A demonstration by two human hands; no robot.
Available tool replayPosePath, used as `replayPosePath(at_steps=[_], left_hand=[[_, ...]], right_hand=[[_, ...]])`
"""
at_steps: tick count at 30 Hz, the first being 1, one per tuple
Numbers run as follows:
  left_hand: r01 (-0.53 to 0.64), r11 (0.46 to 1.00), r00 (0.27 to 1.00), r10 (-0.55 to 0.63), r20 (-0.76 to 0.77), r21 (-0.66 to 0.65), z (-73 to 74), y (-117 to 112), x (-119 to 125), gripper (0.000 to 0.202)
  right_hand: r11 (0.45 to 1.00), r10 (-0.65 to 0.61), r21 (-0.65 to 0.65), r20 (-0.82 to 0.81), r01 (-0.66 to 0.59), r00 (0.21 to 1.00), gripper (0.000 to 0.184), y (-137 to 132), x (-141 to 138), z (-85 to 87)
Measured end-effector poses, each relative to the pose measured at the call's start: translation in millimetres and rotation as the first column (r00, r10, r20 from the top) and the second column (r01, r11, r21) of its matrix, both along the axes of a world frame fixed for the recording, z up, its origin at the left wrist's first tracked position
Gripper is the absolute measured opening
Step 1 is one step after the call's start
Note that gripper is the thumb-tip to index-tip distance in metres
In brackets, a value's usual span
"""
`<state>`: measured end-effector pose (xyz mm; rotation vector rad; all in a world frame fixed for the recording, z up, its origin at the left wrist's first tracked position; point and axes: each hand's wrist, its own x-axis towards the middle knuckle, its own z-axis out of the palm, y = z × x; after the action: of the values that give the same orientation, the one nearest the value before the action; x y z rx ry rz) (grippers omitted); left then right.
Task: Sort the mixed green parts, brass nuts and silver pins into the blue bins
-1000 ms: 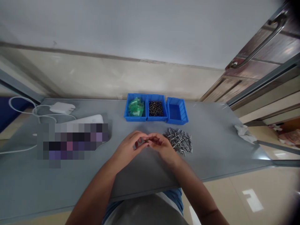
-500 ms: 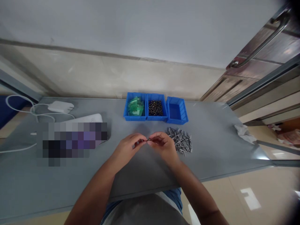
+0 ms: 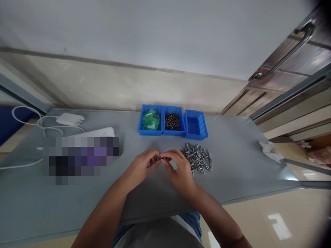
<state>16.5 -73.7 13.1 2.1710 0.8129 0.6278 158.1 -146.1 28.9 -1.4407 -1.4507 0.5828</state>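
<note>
My left hand (image 3: 141, 167) and my right hand (image 3: 181, 172) meet fingertip to fingertip above the grey table. Both are closed in a pinch around a small shiny metal piece (image 3: 162, 158), mostly covered by the fingers, so its exact kind is unclear. Just right of my right hand lies a loose pile of thin silvery metal pins (image 3: 200, 159). Beyond the hands, one blue bin (image 3: 150, 132) holds green plastic pieces (image 3: 151, 120). The middle blue bin (image 3: 173, 132) holds many small dark and brassy metal parts (image 3: 172, 122).
A third blue bin (image 3: 196, 135) stands at the right of the row. On the left lie a white adapter (image 3: 69, 119) with cables and a white device (image 3: 107, 131), partly pixelated. Crumpled white tissue (image 3: 270, 151) lies at the table's right end; a wall runs behind.
The fingers of my right hand have shifted around the small piece, with the thumb now lower and more stretched. The hands have come closer together. The whole view has moved slightly.
</note>
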Motion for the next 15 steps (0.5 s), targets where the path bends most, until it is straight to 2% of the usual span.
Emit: replayPosePath(at_steps=[3,7,10,13,15], left_hand=[[0.012,1.0,0.999,-0.012,-0.041,-0.018,-0.5,1,-1,0.009],[0.03,0.998,0.995,-0.035,-0.094,-0.056,-0.7,0,-1,0.01],[0.036,0.996,0.995,-0.044,-0.087,-0.087,0.4,-1,0,0.011],[0.04,0.993,0.995,-0.05,-0.084,-0.108,3.5,-2,1,0.013],[0.042,0.994,0.993,-0.053,-0.105,-0.105,5.4,-3,2,0.015]], right_hand=[[0.999,0.023,-0.039,0.014,-0.022,1.0,0.021,-1,0,-0.3],[0.994,0.045,-0.102,-0.026,-0.047,0.999,0.016,1,0,-3.0],[0.995,0.007,-0.096,-0.037,-0.01,0.999,0.011,1,3,1.9],[0.987,-0.156,0.039,-0.048,0.158,0.987,0.012,-12,9,28.6],[0.935,-0.281,0.202,-0.084,0.292,0.956,0.018,-26,15,56.8]])
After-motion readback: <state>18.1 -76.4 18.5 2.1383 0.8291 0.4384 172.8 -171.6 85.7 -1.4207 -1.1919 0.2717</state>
